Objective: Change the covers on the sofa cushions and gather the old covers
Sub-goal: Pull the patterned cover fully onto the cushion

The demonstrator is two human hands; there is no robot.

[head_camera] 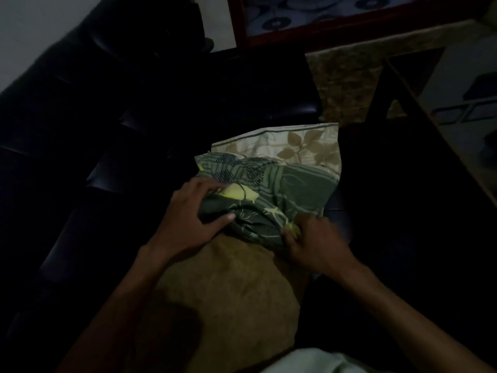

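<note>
I can make out no text, label, brand or number anywhere; the view is too dark and blurred.

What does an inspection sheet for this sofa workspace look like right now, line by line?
Surface: dark sofa seat, dimly lit.
Job's things: tan bare cushion lies on the seat; green patterned cover is bunched over its far end; cream leaf-print cover lies flat beyond, partly under the green one.
Clutter: nothing seen.
Grips: left hand holds the green cover's bunched edge; right hand pinches the same edge on the other side.
Cables: nothing seen.
Surroundings: wood-framed glass table, patterned rug, pale floor; details too dark to tell.
</note>
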